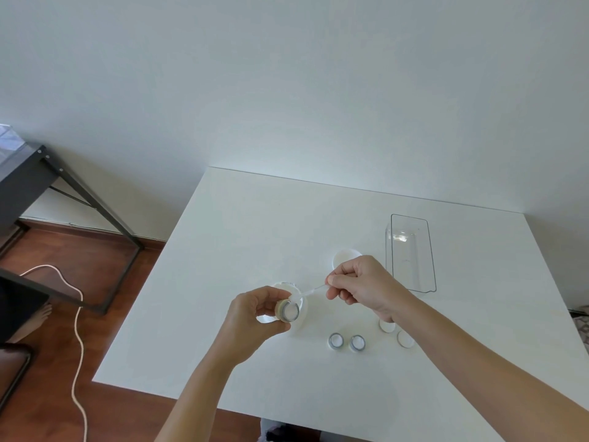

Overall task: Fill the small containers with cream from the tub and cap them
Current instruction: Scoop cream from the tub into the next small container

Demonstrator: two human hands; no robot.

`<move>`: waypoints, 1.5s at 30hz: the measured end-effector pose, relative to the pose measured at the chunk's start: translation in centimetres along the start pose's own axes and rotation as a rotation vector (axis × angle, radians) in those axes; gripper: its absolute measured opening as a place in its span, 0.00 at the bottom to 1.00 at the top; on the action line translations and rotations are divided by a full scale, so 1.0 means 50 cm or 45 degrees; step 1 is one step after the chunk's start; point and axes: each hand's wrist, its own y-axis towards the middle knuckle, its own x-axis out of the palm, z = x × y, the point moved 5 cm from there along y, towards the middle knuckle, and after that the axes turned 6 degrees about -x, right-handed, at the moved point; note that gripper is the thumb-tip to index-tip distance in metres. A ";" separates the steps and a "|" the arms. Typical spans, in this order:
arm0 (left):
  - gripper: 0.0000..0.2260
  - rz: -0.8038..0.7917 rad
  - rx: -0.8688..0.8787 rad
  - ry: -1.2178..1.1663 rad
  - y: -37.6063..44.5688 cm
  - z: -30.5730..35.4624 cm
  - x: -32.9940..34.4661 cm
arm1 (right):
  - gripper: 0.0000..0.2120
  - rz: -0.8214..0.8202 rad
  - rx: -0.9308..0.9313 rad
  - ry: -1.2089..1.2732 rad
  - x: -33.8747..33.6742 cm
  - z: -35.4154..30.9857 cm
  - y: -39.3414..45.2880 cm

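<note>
My left hand point(251, 317) grips a small round container point(288, 311), tilted with its mouth toward me and white cream inside. My right hand point(363, 287) pinches a thin clear spatula point(310, 291) whose tip, loaded with cream, touches the container's rim. The white cream tub point(301, 306) stands open on the table just behind my left hand, mostly hidden. Two more small open containers point(336, 341) point(357, 342) stand side by side nearer me. Two white caps point(387, 326) point(405, 339) lie to their right, under my right wrist.
The tub's white lid point(345, 257) lies behind my right hand. A clear rectangular plastic tray point(411, 253) sits at the right on the white table point(242, 244). Left of the table are a dark metal frame point(79, 193), a white cable point(78, 330) on the wooden floor and a person's bare foot point(35, 320).
</note>
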 end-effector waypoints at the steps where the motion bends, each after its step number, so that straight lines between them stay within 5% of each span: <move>1: 0.19 -0.010 0.001 0.015 0.000 0.001 0.002 | 0.06 -0.015 -0.011 -0.019 0.001 -0.004 0.000; 10: 0.19 -0.001 -0.056 -0.054 0.005 -0.003 0.001 | 0.06 -0.162 -0.064 -0.008 -0.003 -0.020 -0.001; 15: 0.18 0.057 -0.138 -0.239 0.006 -0.024 -0.021 | 0.05 0.024 -0.017 0.241 -0.032 0.041 0.008; 21: 0.18 0.087 -0.177 -0.398 0.006 -0.042 -0.035 | 0.07 0.218 -0.459 -0.392 0.026 0.081 0.006; 24: 0.18 0.072 -0.182 -0.411 0.005 -0.045 -0.035 | 0.12 0.005 -0.857 -0.941 0.070 0.082 -0.004; 27: 0.17 0.085 -0.173 -0.400 0.003 -0.045 -0.038 | 0.18 -0.170 -0.997 -1.256 0.083 0.088 -0.014; 30: 0.17 0.129 -0.153 -0.361 0.001 -0.044 -0.043 | 0.07 0.146 -1.061 -1.000 0.055 0.054 -0.035; 33: 0.17 0.170 -0.093 -0.304 0.001 -0.037 -0.042 | 0.05 0.510 -0.744 -0.389 0.009 0.038 -0.046; 37: 0.18 0.183 -0.023 -0.246 0.004 -0.023 -0.026 | 0.06 0.497 -0.421 0.126 0.024 0.032 -0.051; 45: 0.18 0.151 0.012 -0.237 0.005 -0.006 -0.011 | 0.06 0.452 -0.372 0.201 0.045 0.024 -0.054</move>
